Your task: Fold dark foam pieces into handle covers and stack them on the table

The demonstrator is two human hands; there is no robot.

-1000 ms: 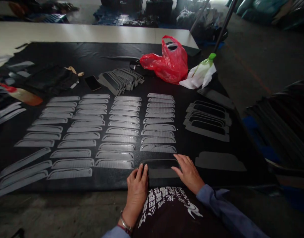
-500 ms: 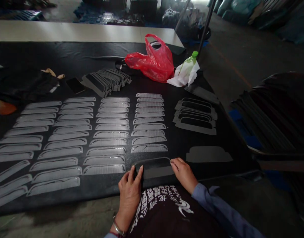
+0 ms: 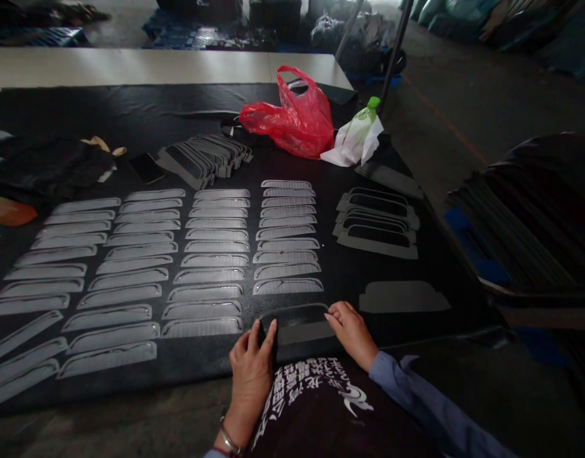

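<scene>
In front of me a thin flat piece (image 3: 304,333), with a wide grey lower strip, a dark middle and a narrow curved rim, lies near the table's front edge. My left hand (image 3: 251,361) rests on its left end, fingers spread apart. At the upper right corner my right hand (image 3: 352,332) has thumb and forefinger pinched together on the narrow rim. Just to the right lies a plain grey flat piece (image 3: 402,298) with a rounded top. Beyond it is a stack of grey frame-shaped pieces (image 3: 376,240).
Columns of shiny grey strips (image 3: 204,292) cover the black table (image 3: 197,359) to the left. Farther back are a fanned pile of pieces (image 3: 201,159), a phone (image 3: 147,168), a red plastic bag (image 3: 302,121) and a green-capped bottle (image 3: 369,121) in white wrapping.
My right hand's pinched fingertips have slid slightly left along the rim. My left hand stays on the piece. The camera view has shifted a little.
</scene>
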